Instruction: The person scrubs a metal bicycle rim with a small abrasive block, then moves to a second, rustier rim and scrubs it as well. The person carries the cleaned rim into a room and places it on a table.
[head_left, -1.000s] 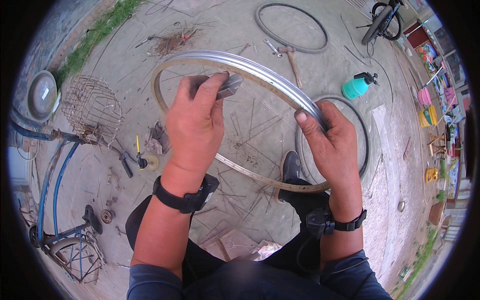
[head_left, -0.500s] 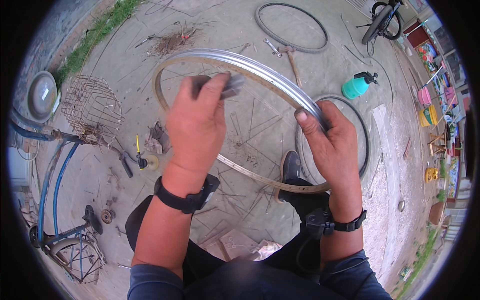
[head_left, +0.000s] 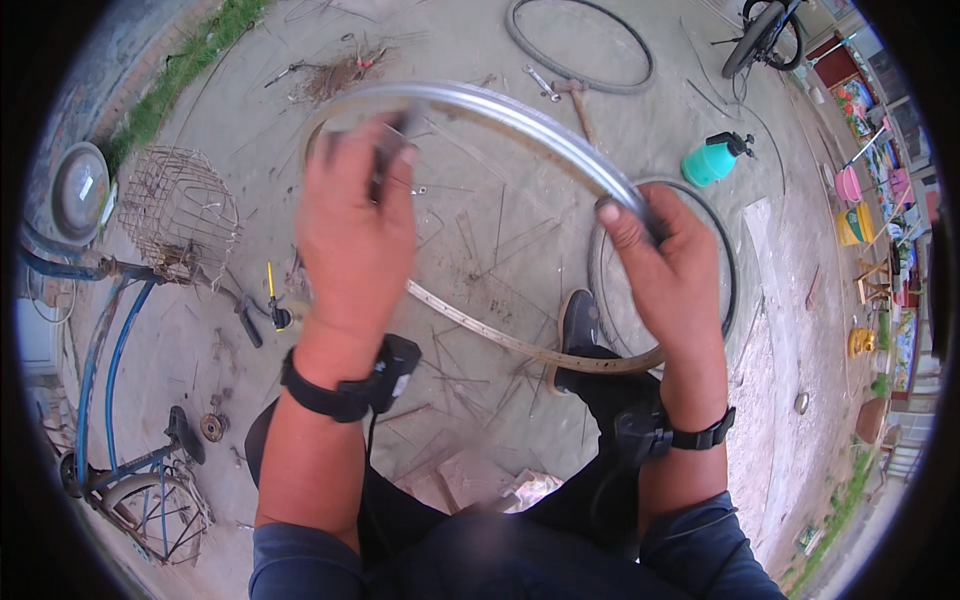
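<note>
Metal rim (head_left: 560,138), right side clamped in right hand (head_left: 672,255), apparently for steadiness; at rim's left, the left hand (head_left: 356,220) grips a blurred dark block (head_left: 387,158).

The metal rim (head_left: 550,132) looks smooth and glossy, the spray bottle (head_left: 708,165) plastic, the ground (head_left: 455,55) matt.

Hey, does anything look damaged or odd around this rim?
Yes: the rim in the right hand shows no spokes fitted, and thin rods lie scattered over the ground. At left, the wire basket looks rusty and misshapen.
</note>
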